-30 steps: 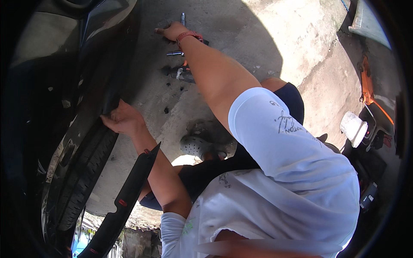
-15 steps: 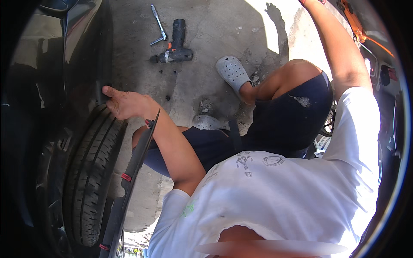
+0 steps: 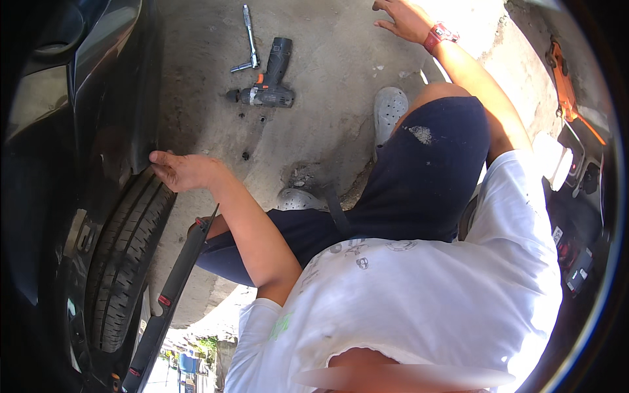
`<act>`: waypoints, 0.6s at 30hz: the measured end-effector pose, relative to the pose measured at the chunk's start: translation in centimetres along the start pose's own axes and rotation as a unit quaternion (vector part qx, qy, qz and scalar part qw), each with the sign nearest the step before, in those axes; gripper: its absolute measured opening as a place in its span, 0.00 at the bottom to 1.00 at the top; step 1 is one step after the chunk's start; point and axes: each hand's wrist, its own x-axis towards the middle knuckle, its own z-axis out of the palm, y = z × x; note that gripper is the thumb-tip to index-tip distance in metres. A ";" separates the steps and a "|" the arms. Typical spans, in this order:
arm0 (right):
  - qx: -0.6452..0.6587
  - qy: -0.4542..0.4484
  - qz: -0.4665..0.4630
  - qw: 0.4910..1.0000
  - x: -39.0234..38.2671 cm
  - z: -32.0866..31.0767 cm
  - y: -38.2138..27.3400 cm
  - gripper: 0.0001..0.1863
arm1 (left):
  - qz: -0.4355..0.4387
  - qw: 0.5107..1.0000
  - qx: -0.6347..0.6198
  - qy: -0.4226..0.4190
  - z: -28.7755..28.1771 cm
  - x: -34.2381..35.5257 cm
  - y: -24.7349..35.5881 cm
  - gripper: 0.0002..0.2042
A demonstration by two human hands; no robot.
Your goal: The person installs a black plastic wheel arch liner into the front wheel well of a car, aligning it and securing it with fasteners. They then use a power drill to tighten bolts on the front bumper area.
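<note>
My left hand is at the lower edge of a dark car bumper, just above the front of a tire. Its thumb lies along that edge and the fingers curl beneath, partly hidden. A long black trim strip with red clips slants beside the tire, its upper tip close to my left forearm. Away from the car, my right hand reaches over the ground, fingers apart and holding nothing. A red watch is on that wrist.
On the concrete ground lie a cordless drill and a ratchet wrench. Several small dark bits are scattered near the drill. An orange floor jack stands at the far right. My bent knees and grey clogs are between my arms.
My right hand has come into view from beyond the upper edge. The left thumb and fingers have closed in at the bumper edge. The whole view has shifted slightly.
</note>
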 end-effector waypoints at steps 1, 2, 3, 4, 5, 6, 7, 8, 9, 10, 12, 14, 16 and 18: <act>-0.018 -0.011 -0.008 1.000 3.2 1.1 0.4 0.22 | 0.016 1.000 -0.007 0.004 0.2 -0.1 -0.2 0.31; -0.020 -0.003 -0.037 0.999 6.3 1.8 0.7 0.23 | 0.045 0.999 -0.018 0.000 0.6 -0.2 -0.3 0.31; -0.023 0.004 -0.066 0.998 9.4 2.2 0.7 0.23 | 0.036 0.999 -0.012 0.012 0.8 -0.4 -0.2 0.32; -0.024 0.011 -0.095 0.995 12.0 2.3 0.5 0.24 | 0.040 0.999 -0.010 0.016 1.0 -0.6 0.0 0.33; -0.018 0.010 -0.103 0.995 14.4 2.1 0.3 0.24 | 0.042 0.999 -0.006 0.026 1.4 -0.8 0.3 0.33; -0.012 0.009 -0.108 0.994 16.7 1.7 0.2 0.25 | 0.028 0.999 -0.015 0.022 1.8 -1.0 0.6 0.33; -0.004 0.007 -0.114 0.993 18.8 1.4 -0.1 0.26 | 0.013 0.999 -0.023 0.026 2.0 -1.3 1.0 0.34; -0.016 0.004 -0.087 0.996 20.9 1.4 -0.6 0.27 | -0.003 0.999 -0.029 0.028 2.1 -1.5 1.4 0.34; -0.030 -0.001 -0.057 0.998 22.8 1.4 -1.1 0.29 | -0.021 0.999 -0.037 0.025 2.1 -1.8 1.7 0.35; -0.044 -0.009 -0.026 0.999 24.1 1.4 -1.3 0.31 | -0.043 0.998 -0.042 0.017 2.1 -2.0 1.9 0.37; -0.023 0.027 -0.041 0.999 26.7 1.0 -0.8 0.32 | -0.071 0.996 -0.053 0.006 2.1 -2.0 2.1 0.39; -0.008 0.072 -0.056 0.996 30.5 0.7 -0.2 0.33 | -0.085 0.994 -0.064 0.011 1.9 -1.8 1.8 0.40; 0.022 0.101 -0.061 0.993 32.7 2.3 -0.8 0.35 | -0.073 0.995 -0.064 0.013 1.9 -1.4 1.1 0.43; 0.130 0.062 0.023 0.989 34.1 4.3 -1.2 0.39 | -0.061 0.997 -0.054 0.007 1.9 -1.2 0.3 0.45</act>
